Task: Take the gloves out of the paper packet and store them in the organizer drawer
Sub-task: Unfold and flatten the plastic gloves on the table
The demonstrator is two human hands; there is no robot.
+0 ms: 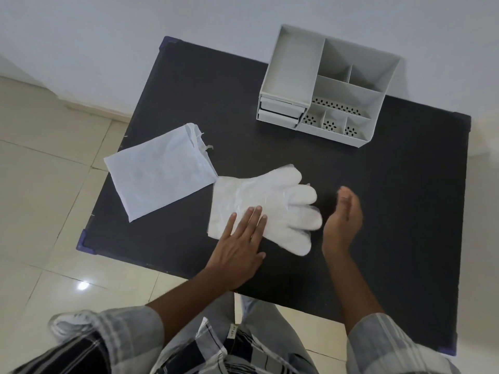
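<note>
- The left hand (239, 245) lay open and flat on the cuff end of the gloves (266, 211), apparently pinning the thin stack to the black table (378, 211).
- The right hand (343, 221) hovered open and empty, just beside the glove fingertips.
- The gloves looked translucent white and crinkled, lying beside the emptied paper packet (159, 171).
- The organizer (324, 85) stood well apart, its drawers (279, 110) appearing closed.

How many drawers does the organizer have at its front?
2. Both are at the front left of the organizer, one above the other: the upper drawer and the lower drawer. Both look shut. More may be hidden from this angle.
</note>
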